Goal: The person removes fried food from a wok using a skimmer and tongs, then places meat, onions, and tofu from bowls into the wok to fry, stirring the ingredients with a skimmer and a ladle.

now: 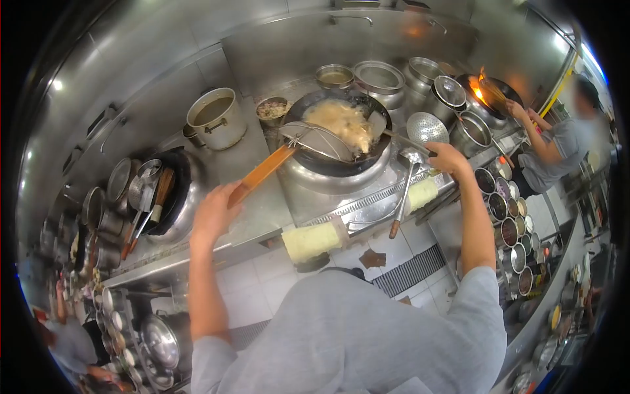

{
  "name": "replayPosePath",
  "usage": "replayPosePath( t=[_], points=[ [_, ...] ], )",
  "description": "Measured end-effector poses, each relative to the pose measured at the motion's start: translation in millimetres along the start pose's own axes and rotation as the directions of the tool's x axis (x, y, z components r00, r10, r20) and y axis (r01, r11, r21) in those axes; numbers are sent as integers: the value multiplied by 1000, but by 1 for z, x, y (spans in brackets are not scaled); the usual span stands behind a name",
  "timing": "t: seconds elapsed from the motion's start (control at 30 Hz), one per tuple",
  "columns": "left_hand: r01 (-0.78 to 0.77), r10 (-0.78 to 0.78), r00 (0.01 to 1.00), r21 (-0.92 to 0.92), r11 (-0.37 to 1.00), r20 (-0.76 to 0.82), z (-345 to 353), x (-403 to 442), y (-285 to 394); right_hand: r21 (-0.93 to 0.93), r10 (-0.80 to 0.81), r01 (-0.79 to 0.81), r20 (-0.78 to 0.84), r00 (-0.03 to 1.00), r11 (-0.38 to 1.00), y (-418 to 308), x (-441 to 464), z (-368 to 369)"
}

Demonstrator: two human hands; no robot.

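My left hand (218, 209) is closed around the flat wooden handle of a wire-mesh strainer (321, 140). The strainer's round mesh lies tilted over the front left of a black wok (296, 110). In the wok is pale, frothy, bubbling food (341, 123). My right hand (449, 159) grips the shaft of a long-handled metal wok spatula (377, 124), whose head rests in the food at the wok's right side. Below my right hand, a wooden-handled ladle (401, 207) lies across the stove's front edge, near a folded pale cloth (421, 194).
Left of the wok stands a large pot (215, 118); a bowl of chopped food (273, 111) sits beside it. Metal pots (379, 77) and a perforated skimmer (427, 129) are at right. Another person (569, 141) works at a flaming wok (505, 88). A pale cloth (312, 242) hangs in front.
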State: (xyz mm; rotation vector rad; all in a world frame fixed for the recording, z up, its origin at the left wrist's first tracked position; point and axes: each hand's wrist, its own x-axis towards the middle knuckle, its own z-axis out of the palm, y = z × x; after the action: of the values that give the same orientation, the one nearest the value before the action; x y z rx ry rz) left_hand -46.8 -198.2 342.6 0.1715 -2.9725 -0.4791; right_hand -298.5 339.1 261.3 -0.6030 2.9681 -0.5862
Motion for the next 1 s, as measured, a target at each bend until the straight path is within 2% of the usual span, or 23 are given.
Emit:
replayPosePath(
  t=[0.03, 0.07, 0.13, 0.17, 0.27, 0.33, 0.4, 0.43, 0.5, 0.53, 0.6, 0.73, 0.77, 0.8, 0.83, 0.87, 0.93, 1.0],
  points=[
    [-23, 23, 999, 26, 999, -24, -8, -2, 7, 176, 66, -101, 197, 978, 979, 5, 6, -10],
    [-45, 47, 998, 52, 998, -48, -12, -2, 12, 172, 58, -93, 197, 979, 981, 8, 9, -15],
    [-37, 43, 997, 89, 995, -66, -16, 0, 16, 449, 128, -398, 521, 844, 800, 11, 14, -24],
    [-35, 45, 996, 128, 991, -78, -16, 1, 18, 491, 124, -438, 548, 827, 753, 13, 19, -11],
    [-37, 51, 993, 138, 990, -103, -11, -1, 16, 554, 100, -470, 569, 816, 687, 12, 40, 36],
    [-35, 47, 994, 123, 992, -98, -6, -4, 17, 679, -9, -396, 510, 860, 618, 25, 66, 95],
    [-31, 41, 995, 112, 993, -88, -2, -8, 18, 696, 33, -335, 409, 912, 635, -6, 75, 128],
    [-35, 43, 995, 93, 995, -91, 1, -11, 19, 698, 28, -336, 413, 910, 633, -22, 75, 139],
    [-38, 44, 995, 78, 996, -87, 6, -17, 21, 786, 27, -244, 279, 960, 568, -42, 70, 156],
    [-19, 24, 997, 67, 998, -71, 8, -19, 23, 788, 25, -244, 279, 960, 565, -44, 64, 159],
    [2, 1, 998, 51, 999, -58, 17, -22, 18, 763, 40, -167, 182, 983, 625, -45, 53, 156],
    [8, -10, 1000, -87, 996, -21, 62, -29, -3, 752, 66, -189, 191, 979, 632, -17, 38, 138],
    [19, -21, 1000, -131, 991, -12, 73, -30, -6, 688, -65, 95, -69, 995, 719, -4, 45, 145],
    [15, -16, 1000, -137, 990, -5, 86, -29, -11, 544, -221, 362, -307, 925, 757, 6, 50, 149],
    [-1, 0, 1000, -152, 988, -6, 98, -28, -18, 267, -35, 81, -175, 984, 960, -25, 31, 108],
    [-17, 17, 1000, -167, 986, -6, 107, -27, -22, 265, -26, 72, -174, 984, 962, -45, 23, 90],
    [-6, 6, 1000, -199, 980, -1, 118, -23, -20, -73, -15, -3, -246, 969, 997, -73, 16, 72],
    [4, -5, 1000, -230, 973, -2, 125, -20, -17, -142, 0, -35, -239, 971, 989, -82, 14, 69]
  ],
)
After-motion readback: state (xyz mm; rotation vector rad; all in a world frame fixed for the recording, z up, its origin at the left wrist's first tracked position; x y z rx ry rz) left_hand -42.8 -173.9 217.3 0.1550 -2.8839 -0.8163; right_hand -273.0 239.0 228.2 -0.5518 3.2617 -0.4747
